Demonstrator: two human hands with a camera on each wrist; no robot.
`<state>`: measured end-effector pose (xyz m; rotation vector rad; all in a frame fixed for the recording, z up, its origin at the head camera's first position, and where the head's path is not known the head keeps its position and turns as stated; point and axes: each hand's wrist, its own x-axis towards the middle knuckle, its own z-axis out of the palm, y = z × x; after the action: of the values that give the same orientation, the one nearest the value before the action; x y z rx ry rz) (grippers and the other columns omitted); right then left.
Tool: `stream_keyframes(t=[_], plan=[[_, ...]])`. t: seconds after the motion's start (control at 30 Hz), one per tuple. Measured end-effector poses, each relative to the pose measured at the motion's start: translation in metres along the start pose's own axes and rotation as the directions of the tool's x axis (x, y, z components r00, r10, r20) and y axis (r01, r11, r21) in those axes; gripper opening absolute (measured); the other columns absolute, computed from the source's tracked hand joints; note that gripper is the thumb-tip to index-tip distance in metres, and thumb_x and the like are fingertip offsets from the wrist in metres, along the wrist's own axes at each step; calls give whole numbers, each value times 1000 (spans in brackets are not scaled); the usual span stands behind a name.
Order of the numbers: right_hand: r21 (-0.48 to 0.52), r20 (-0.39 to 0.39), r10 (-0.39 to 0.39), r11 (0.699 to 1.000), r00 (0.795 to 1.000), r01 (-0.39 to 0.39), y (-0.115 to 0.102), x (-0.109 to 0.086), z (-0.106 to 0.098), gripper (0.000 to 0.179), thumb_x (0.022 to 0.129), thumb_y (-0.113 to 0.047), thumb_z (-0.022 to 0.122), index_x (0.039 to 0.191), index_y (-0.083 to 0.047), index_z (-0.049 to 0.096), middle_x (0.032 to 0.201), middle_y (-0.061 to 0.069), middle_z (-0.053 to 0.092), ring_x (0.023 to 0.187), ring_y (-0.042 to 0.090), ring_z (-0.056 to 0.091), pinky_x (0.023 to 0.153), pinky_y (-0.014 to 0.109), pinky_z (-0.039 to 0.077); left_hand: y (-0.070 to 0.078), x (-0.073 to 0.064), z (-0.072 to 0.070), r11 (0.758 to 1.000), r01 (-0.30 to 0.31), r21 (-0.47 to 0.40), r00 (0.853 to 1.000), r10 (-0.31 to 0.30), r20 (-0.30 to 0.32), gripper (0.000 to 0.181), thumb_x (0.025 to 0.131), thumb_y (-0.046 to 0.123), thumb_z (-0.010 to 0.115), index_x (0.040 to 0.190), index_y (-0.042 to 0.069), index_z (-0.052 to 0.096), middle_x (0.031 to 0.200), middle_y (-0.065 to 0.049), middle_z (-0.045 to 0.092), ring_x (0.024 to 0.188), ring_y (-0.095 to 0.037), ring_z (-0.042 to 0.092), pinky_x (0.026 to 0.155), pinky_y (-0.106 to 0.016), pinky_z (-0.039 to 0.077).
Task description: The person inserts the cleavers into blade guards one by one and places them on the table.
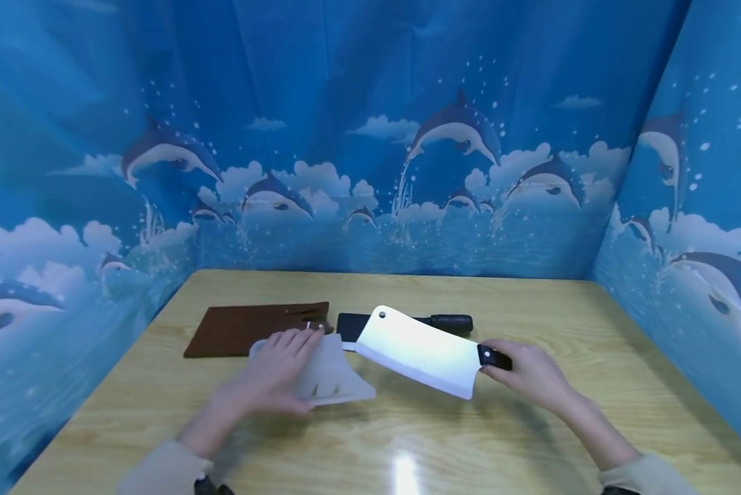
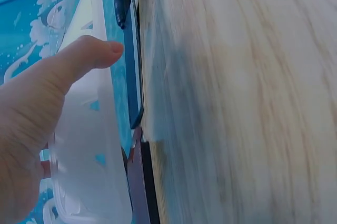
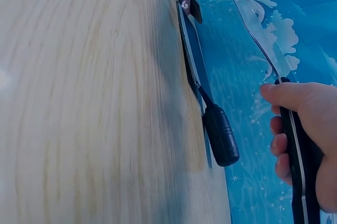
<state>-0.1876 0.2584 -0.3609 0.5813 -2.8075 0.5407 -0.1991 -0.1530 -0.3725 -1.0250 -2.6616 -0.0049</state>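
My right hand [image 1: 528,371] grips the black handle of a cleaver [image 1: 423,354]. The broad, shiny blade is off the table and points left, with a hole near its far upper corner. My left hand [image 1: 280,371] holds a translucent white plastic piece [image 1: 333,378] with small slots. In the left wrist view the thumb lies across one face of the plastic piece [image 2: 87,145], and the other fingers are mostly hidden behind it. The cleaver's tip and the white piece are close together but apart.
A dark brown flat piece [image 1: 240,330] lies at the back left, partly behind my left hand. Beside it, behind the cleaver, lies a black flat-bladed tool [image 1: 451,323] with a thick handle. A dolphin-print curtain [image 1: 358,137] surrounds the wooden table [image 1: 531,302].
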Motion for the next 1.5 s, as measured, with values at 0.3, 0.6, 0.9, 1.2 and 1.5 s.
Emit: stream_keyframes(t=[0.3, 0.6, 0.9, 1.2, 1.5], plan=[[-11, -56, -13, 1000, 998, 12, -5, 3, 4, 31, 77, -18, 75, 105, -7, 67, 97, 8, 68, 77, 21, 64, 59, 33, 49, 10, 5, 1, 1000, -29, 11, 1000, 29, -8, 115, 55, 60, 73, 141, -3, 30, 133, -19, 43, 118, -35, 41, 96, -51, 36], [-51, -94, -67, 997, 993, 63, -4, 2, 7, 31, 76, -16, 75, 104, -6, 67, 96, 9, 68, 78, 23, 65, 59, 35, 50, 13, 4, 5, 999, -29, 12, 999, 30, -22, 115, 54, 60, 73, 141, -2, 29, 133, -19, 43, 118, -34, 41, 96, -50, 35], [-293, -313, -302, 933, 900, 210, -8, 0, 11, 39, 65, -16, 81, 100, -7, 68, 85, 8, 69, 68, 23, 66, 48, 36, 49, 14, 9, 6, 1000, -14, 18, 998, 15, -62, 113, 55, 59, 71, 141, -2, 32, 134, -18, 43, 120, -32, 40, 95, -49, 35], [-331, -353, -437, 885, 827, 326, -2, 3, 15, 34, 65, -17, 77, 95, -4, 66, 75, 10, 66, 58, 22, 63, 41, 33, 45, 13, 13, 5, 1000, -14, 17, 1000, 14, -26, 113, 54, 60, 72, 139, -2, 34, 135, -19, 43, 120, -34, 42, 95, -51, 37], [-311, -292, -497, 857, 817, 410, 7, 3, 14, 29, 76, -24, 71, 95, -3, 67, 73, 9, 66, 55, 20, 62, 41, 29, 45, 10, 14, 11, 999, -37, 9, 998, 37, -48, 113, 50, 59, 73, 138, -2, 37, 131, -18, 47, 115, -33, 46, 91, -47, 39]])
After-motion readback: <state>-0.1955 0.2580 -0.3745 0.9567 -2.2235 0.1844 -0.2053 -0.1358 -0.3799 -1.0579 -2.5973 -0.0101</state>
